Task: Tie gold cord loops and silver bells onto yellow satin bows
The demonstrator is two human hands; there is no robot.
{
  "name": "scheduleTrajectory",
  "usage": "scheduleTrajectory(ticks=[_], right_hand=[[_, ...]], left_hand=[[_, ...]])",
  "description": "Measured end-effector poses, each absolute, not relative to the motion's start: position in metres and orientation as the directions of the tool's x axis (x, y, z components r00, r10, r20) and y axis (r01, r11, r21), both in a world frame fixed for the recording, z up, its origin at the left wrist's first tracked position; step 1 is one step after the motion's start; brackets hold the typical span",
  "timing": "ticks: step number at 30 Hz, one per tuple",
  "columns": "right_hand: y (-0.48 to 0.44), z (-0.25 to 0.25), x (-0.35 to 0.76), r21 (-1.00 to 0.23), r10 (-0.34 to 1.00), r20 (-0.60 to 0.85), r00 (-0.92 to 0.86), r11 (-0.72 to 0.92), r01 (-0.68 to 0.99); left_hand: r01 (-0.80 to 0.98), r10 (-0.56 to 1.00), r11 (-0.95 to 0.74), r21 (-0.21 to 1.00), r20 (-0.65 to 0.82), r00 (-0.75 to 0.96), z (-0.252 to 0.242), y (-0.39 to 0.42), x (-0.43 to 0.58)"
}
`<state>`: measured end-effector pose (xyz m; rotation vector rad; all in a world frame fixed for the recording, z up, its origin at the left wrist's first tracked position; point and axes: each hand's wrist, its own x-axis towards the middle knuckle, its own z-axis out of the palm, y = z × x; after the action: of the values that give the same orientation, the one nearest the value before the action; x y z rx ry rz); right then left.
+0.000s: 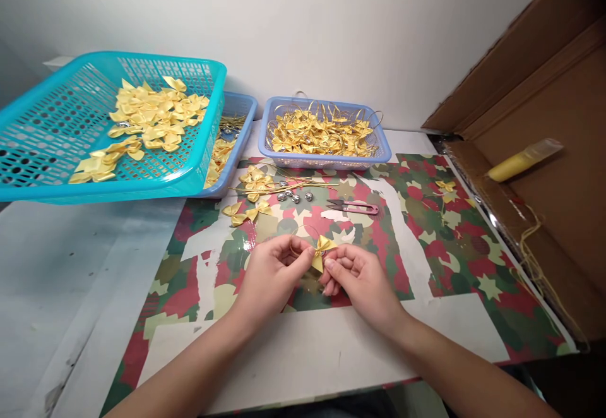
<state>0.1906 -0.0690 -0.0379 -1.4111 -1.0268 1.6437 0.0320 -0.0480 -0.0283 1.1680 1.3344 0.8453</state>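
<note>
A yellow ribbon bow (321, 250) is pinched between my two hands above the table. My left hand (280, 265) has thumb and forefinger closed on its left side, and a thin gold cord loops up beside those fingers. On the bow's right edge, the fingers of my right hand (353, 274) are closed too; part of the bow is hidden behind them. Beyond my hands lie loose yellow bows (255, 181), several silver jingle bells (296, 199) and a few gold cords (307, 184). Pink-handled thread snips (353, 207) rest to the right of the bells.
A turquoise basket (208, 153) of bows stands at left, overlapping a blue basket (243, 146). Another blue basket (326, 163) at the back holds corded bows. Cardboard (544, 77) walls the right side, with a yellow-filled tube (523, 159). Camouflage-patterned sheeting (473, 247) covers the table.
</note>
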Motion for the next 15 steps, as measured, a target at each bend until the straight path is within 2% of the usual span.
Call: scheduleTrajectory(ticks=[15], right_hand=[[-0.0690, -0.0375, 0.1844, -0.844, 0.861, -0.482, -0.163, -0.506, -0.176]], left_hand=[[0.132, 0.964, 0.217, 0.967, -0.233, 0.128, -0.0338, -0.0502, 0.0345]])
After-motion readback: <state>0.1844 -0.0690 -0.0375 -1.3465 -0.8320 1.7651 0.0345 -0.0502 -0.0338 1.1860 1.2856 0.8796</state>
